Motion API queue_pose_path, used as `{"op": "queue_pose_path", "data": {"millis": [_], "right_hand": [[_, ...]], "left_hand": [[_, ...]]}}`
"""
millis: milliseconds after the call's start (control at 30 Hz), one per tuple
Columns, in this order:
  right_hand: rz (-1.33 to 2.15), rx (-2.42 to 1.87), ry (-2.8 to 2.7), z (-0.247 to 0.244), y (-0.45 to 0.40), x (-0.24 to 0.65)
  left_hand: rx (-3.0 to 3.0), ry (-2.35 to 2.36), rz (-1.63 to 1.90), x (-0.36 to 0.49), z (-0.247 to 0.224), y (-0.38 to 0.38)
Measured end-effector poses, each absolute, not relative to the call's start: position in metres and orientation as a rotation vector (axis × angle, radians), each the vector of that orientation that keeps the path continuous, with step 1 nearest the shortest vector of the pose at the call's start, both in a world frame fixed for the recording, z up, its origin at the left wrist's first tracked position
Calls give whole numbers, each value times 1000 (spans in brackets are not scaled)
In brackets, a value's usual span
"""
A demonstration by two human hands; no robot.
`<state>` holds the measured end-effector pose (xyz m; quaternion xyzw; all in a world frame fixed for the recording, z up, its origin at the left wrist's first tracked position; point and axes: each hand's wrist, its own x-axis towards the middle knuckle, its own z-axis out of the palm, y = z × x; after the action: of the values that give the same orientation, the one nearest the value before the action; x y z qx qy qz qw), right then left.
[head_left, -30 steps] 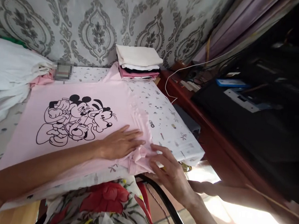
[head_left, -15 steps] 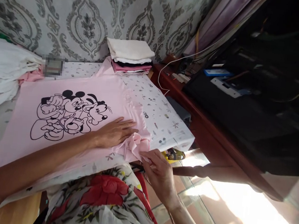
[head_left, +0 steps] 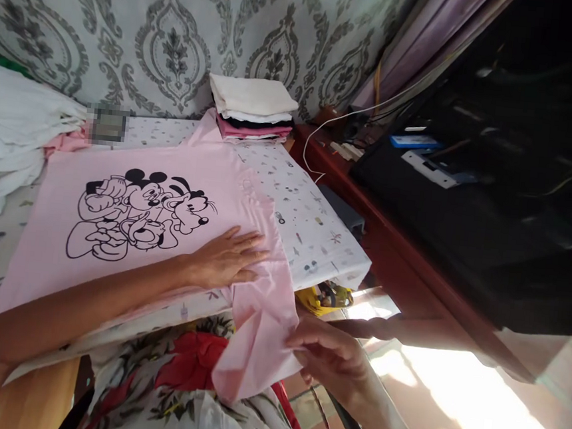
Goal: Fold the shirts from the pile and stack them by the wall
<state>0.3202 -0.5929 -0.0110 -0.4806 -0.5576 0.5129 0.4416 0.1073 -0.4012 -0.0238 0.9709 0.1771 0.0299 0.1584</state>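
A pink shirt [head_left: 223,182] with a black cartoon print lies spread over the patterned table cover [head_left: 315,224]. My left hand [head_left: 229,259] rests flat on it, fingers spread, to the right of the print. The shirt's near right part, a sleeve, hangs over the front edge above my lap. At the side of this hanging part, my right hand [head_left: 327,351] pinches the pink cloth between thumb and fingers.
Folded clothes [head_left: 253,98] are stacked at the back by the patterned wall. White clothes [head_left: 13,130] are heaped at the left. A white cable [head_left: 327,121] runs over the dark red furniture [head_left: 389,237] at the right. Below the table's right corner is a yellow item [head_left: 321,299].
My right hand has moved down and to the right with the cloth. The bunched sleeve part has opened out and now hangs lower. My left hand has stayed nearly in place.
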Motion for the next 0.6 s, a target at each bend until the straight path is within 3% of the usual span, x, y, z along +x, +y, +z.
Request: {"op": "queue_pose_path", "data": {"millis": [233,367,600], "right_hand": [[1137,-1281,-1369,-12,-566,328],[928,-1361,-1578,-9,-563,324],[558,-1426,-1994,-24,-563,281]], "left_hand": [[2254,90,159,98,12,-457],[1975,456,333,57,26,-440],[2215,996,526,-19,4,-416]]}}
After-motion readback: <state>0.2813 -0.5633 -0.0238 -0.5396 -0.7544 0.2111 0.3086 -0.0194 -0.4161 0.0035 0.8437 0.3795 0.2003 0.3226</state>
